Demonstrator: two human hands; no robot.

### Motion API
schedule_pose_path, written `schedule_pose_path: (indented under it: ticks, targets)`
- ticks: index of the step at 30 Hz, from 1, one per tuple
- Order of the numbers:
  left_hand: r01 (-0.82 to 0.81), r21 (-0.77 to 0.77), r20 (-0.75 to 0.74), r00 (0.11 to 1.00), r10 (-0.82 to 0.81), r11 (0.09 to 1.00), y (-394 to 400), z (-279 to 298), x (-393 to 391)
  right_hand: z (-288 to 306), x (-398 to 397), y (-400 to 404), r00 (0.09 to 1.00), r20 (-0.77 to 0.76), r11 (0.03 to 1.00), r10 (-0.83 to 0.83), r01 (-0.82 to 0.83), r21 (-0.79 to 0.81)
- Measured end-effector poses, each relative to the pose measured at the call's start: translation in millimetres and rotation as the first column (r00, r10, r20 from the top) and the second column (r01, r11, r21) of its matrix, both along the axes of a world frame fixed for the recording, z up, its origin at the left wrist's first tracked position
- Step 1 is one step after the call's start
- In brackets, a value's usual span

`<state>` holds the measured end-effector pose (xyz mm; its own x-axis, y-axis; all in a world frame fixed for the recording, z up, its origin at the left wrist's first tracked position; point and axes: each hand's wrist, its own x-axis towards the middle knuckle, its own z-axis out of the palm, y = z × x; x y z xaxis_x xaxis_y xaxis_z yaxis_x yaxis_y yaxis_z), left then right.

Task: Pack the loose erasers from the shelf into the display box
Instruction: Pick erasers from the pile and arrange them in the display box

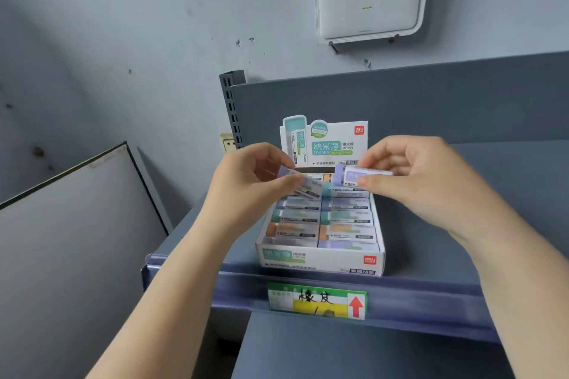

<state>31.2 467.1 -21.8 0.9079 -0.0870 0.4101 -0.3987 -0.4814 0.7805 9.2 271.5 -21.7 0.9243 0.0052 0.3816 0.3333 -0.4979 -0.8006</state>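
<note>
At frame centre: box (320,258) sits on the shelf (492,181), its open top facing up and its header card standing at the back.
Box contents: two columns of erasers lie flat, long axes running left to right; the front rows look full, and the back rows are partly hidden by the hands.
Left hand (246,184): thumb and fingers pinch the left eraser (303,186), which tilts down to the right, its low end just above or touching the back of the left column; I cannot tell which.
Right hand (412,175): thumb and fingers clamp the right eraser (354,176) by its right part, held roughly level, purple end pointing to frame left.
Key relation: both erasers hang over the back rows, each above its own column, long axes already close to those of the packed rows.
Nearer hand: the left seems lower and closer to seating.
Next move, as I judge it: level the left eraser and press it down, then lower the right one.
Risk: a tilted eraser may catch on a neighbour.
Loose erasers on shelf: none visible.
Below the box: price tag (317,301) on the shelf rail.
</note>
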Motion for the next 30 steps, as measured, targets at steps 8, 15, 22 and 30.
schedule_pose_path:
  ticks: [8,15,22,30]
  targets:
    - [0.08,0.265,0.01,0.996,-0.086,0.961,12,-11,26,-5,7,8,0.991,-0.106,0.995,-0.084,0.078,-0.055]
    - [0.111,0.402,0.001,0.992,-0.122,0.909,15,-14,32,-12,11,10,0.987,-0.105,0.981,-0.119,0.1,-0.166]
    - [0.142,0.368,0.013,0.987,-0.157,0.919,18,-19,37,-15,13,12,0.99,-0.04,0.957,-0.133,0.118,-0.266]
    - [0.124,0.351,0.034,0.989,-0.145,0.928,19,-22,37,-16,13,17,0.99,0.009,0.934,-0.139,0.134,-0.33]
